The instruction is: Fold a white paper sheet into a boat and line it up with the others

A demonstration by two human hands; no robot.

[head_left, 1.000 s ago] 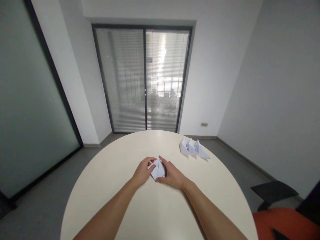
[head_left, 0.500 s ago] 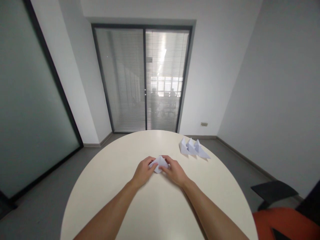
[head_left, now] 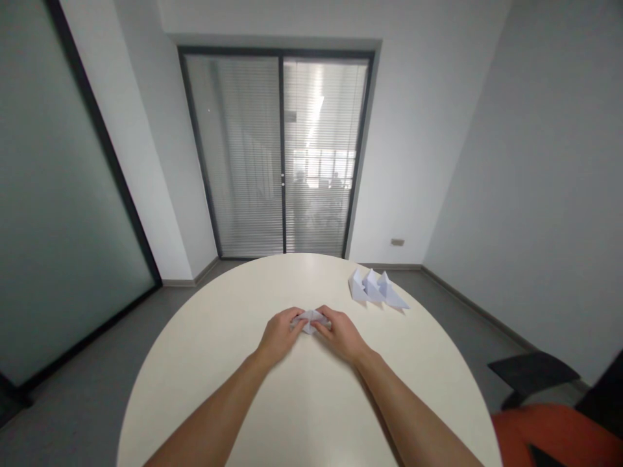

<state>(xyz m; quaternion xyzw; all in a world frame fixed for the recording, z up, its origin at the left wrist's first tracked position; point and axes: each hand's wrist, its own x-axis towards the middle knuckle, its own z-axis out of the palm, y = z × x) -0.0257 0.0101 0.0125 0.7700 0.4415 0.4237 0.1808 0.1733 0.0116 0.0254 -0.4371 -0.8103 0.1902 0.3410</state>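
Note:
Between my two hands is a small piece of folded white paper (head_left: pixel 310 318), pinched at both sides just above the middle of the table. My left hand (head_left: pixel 282 334) is closed on its left end, the thumb on the near face and the fingers behind. On the right end, my right hand (head_left: pixel 341 332) grips it the same way. Fingers cover both ends, so only the creased centre shows. Several folded white paper boats (head_left: pixel 374 287) stand in a row towards the table's far right edge, apart from my hands.
The round cream table (head_left: pixel 204 370) spreads beneath my arms. An orange chair seat (head_left: pixel 555 431) with a black armrest (head_left: pixel 534 375) is at the lower right. Beyond the table are glass panels with blinds (head_left: pixel 243 162) and white walls.
The folded paper has tipped and flattened, its top point now lower between my hands. Both hands have shifted only slightly. The paper boats have not moved.

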